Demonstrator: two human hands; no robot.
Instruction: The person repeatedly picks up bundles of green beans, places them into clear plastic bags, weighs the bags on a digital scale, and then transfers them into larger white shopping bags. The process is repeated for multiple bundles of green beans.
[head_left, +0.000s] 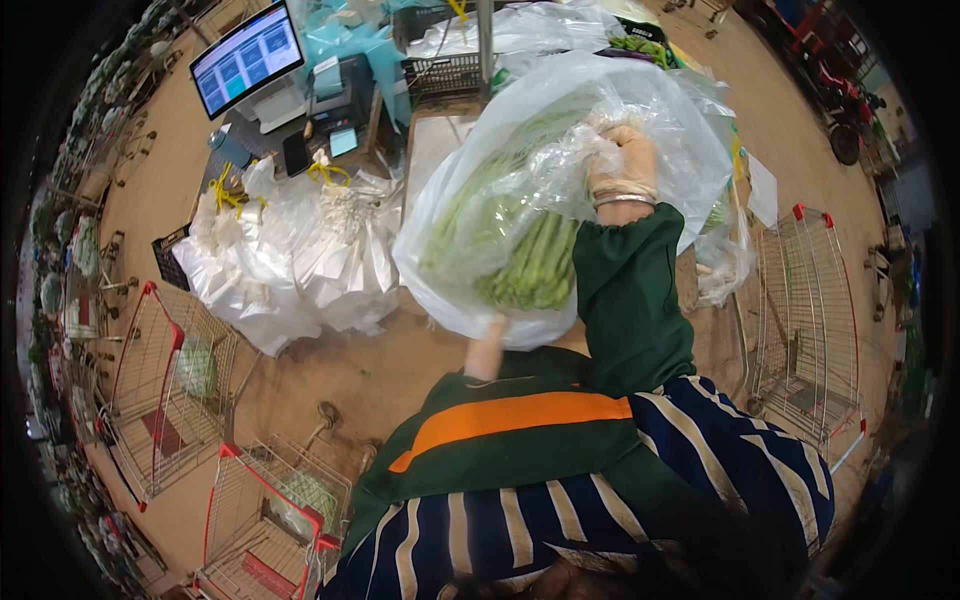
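Note:
A large clear plastic bag full of long green vegetables, in bundles with their ends toward me, fills the middle of the view. Closed around the gathered plastic at the bag's upper right is my right hand, with bangles at the wrist. My left hand is blurred at the bag's lower edge, and most of its fingers are hidden under or behind the plastic, so its hold cannot be made out.
White plastic bags tied with yellow string hang left of the bag. Behind them stand a monitor, a printer, a phone and a blue bottle. Shopping carts flank both sides. A metal post rises beyond the bag.

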